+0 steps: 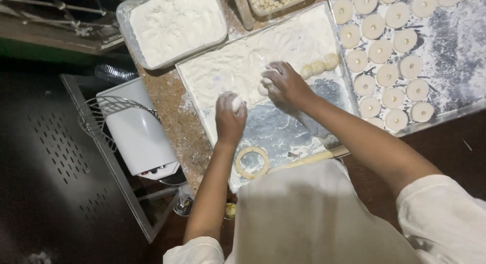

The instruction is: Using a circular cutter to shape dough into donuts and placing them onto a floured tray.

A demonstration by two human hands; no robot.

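My left hand [229, 118] is closed around a small white dough ball [236, 102] above a floured metal tray [263, 135]. My right hand [286, 84] holds another piece of dough [267, 80] over the flour heap [253, 61] on the same tray. Three dough balls [319, 66] lie in a row just right of my right hand. A second tray [455, 51] on the right carries several ring-shaped dough pieces [387, 74] with dimpled centres.
A clear tub of flour [174, 23] stands at the back left. A round cutter ring [252, 161] and a wooden stick [309, 159] lie at the tray's near edge. A white appliance [136, 132] with a wire whisk attachment [101, 114] sits lower left. A container of pale pieces [276, 0] is at the back.
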